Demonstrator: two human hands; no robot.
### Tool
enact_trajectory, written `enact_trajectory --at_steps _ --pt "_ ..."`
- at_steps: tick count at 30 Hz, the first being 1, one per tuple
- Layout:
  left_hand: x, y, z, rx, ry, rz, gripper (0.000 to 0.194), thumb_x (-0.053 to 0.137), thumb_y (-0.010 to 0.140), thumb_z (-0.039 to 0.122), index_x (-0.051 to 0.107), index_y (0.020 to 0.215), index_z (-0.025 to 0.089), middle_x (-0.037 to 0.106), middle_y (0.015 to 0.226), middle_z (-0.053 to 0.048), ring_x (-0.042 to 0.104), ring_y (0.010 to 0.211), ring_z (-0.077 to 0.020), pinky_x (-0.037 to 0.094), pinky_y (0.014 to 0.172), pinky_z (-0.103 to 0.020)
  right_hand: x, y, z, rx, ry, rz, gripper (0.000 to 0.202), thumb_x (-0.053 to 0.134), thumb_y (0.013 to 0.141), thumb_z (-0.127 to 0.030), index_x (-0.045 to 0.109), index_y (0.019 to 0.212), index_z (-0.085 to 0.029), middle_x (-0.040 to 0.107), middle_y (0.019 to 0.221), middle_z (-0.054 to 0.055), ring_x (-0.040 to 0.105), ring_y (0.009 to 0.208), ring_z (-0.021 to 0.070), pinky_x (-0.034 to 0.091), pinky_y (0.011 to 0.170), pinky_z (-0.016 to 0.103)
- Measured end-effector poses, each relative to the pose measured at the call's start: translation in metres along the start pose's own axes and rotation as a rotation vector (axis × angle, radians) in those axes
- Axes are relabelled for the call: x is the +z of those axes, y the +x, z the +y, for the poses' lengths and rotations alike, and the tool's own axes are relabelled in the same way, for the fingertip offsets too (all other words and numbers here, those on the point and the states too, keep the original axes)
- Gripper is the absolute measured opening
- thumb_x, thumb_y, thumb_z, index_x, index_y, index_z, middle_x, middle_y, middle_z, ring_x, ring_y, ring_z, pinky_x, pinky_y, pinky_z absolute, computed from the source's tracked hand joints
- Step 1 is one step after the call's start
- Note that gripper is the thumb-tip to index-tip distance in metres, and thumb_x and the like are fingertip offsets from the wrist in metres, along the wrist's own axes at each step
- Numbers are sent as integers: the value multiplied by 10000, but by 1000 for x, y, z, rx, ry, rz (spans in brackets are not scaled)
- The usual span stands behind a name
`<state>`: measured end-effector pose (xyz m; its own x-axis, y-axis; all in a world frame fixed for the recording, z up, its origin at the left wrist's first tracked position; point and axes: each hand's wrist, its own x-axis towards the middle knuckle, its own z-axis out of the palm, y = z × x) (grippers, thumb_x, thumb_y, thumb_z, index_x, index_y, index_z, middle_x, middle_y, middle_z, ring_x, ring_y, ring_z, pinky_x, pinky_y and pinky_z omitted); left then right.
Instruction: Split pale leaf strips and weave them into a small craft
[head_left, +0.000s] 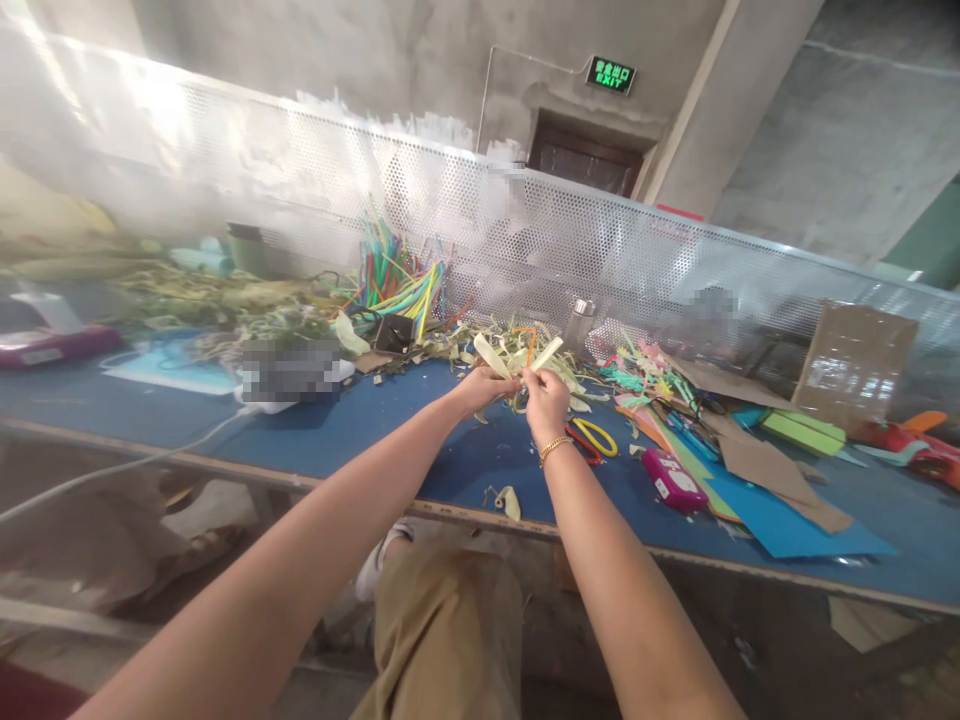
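Both hands meet over the blue tabletop, fingers closed on pale yellow-green strips that look like dried leaf. One flat strip [491, 355] slants up and left above my left hand [484, 389], which pinches it. Another strip [546, 353] points up and right out of the pinch of my right hand [547, 402]. Whether the two strips are one piece is hidden by the fingers. Just beyond the fingertips, a bent orange strip [532, 342] stands up. A pile of similar pale leaf scraps [577, 385] lies around and behind the hands.
Scissors with a yellow handle [598, 437] lie right of my right hand, near a magenta box [673, 480]. Coloured paper sheets [795, 525] and cardboard cover the right side. Colourful thin sticks [386, 270], a white power strip [281, 395] and its cable lie left. A perforated metal panel [315, 150] stands behind.
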<state>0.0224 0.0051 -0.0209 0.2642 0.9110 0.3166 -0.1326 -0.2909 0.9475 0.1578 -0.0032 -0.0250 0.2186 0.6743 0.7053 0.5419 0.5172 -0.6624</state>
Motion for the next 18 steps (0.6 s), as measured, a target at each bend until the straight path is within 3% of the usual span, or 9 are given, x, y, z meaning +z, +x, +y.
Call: enact_trajectory --at_steps 7,11,15,18 --pt "5 -4 4 23 -35 5 214 757 573 309 654 630 131 550 538 -2 397 483 -82 274 489 -241 -1 1 1 15 -15 66 364 523 789 -505 595 608 -198 597 685 25 501 687 169 384 703 282" --pt "4 -3 -3 20 -7 46 242 770 574 323 675 664 119 540 526 -2 340 451 -65 226 458 -240 3 2 9 89 93 7 391 518 774 -550 619 670 -187 604 656 19 507 644 166 392 650 277" --pt "2 1 -8 9 -62 123 289 785 568 338 688 736 124 568 565 -3 345 448 -56 225 448 -230 7 6 15 152 221 88 453 545 757 -554 622 941 -148 659 866 76 568 738 175 425 700 284" --pt "-2 5 -8 -5 -150 261 280 791 567 328 676 725 127 589 597 -10 373 452 -52 246 436 -221 10 8 19 220 241 165 605 569 740 -557 536 1138 -102 640 989 127 586 800 186 436 714 293"
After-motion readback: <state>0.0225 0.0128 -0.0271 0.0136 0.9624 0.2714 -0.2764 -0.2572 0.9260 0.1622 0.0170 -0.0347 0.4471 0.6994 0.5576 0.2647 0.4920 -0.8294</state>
